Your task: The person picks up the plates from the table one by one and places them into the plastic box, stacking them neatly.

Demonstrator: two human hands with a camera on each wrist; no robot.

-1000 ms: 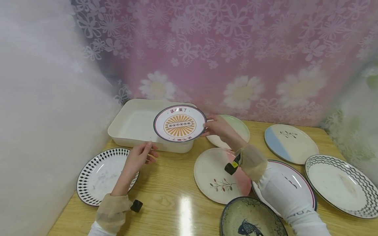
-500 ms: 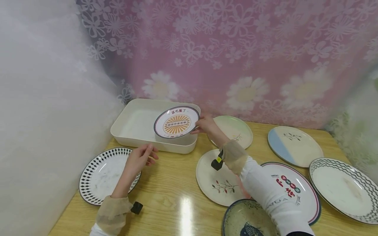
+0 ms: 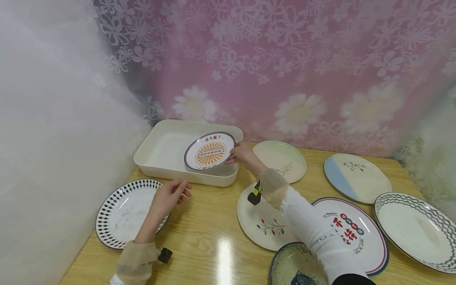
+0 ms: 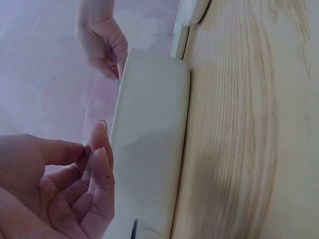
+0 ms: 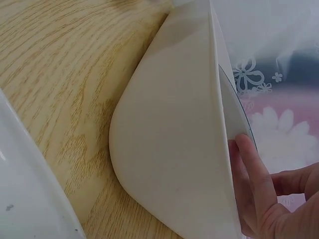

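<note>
My right hand point(image 3: 243, 154) pinches the right rim of a white plate point(image 3: 210, 151) with an orange sunburst centre and a dark-edged border. The plate tilts over the right part of a cream rectangular tub point(image 3: 156, 171), its left side dipping inside the walls. In the right wrist view the fingers point(image 5: 256, 172) lie under the plate's rim point(image 5: 238, 112), just past the tub's wall. My left hand point(image 3: 170, 196) hovers before the tub's front, fingers loosely curled, holding nothing. Beneath that wrist lies a white plate with a black diamond border point(image 3: 124, 213).
On the right stand a green-edged plate point(image 3: 274, 152), a pink-and-cream plate point(image 3: 254, 221), a blue-and-cream plate point(image 3: 367, 182), a red-lettered plate point(image 3: 367, 221), a wavy-rimmed oval dish point(image 3: 409, 225) and a fish-patterned dish point(image 3: 288, 265). A floral curtain point(image 3: 249, 71) hangs behind the wooden table point(image 3: 199, 245).
My right hand has carried the sunburst plate leftward and lower into the tub's opening, tilting it more. The left hand has stayed nearly still.
</note>
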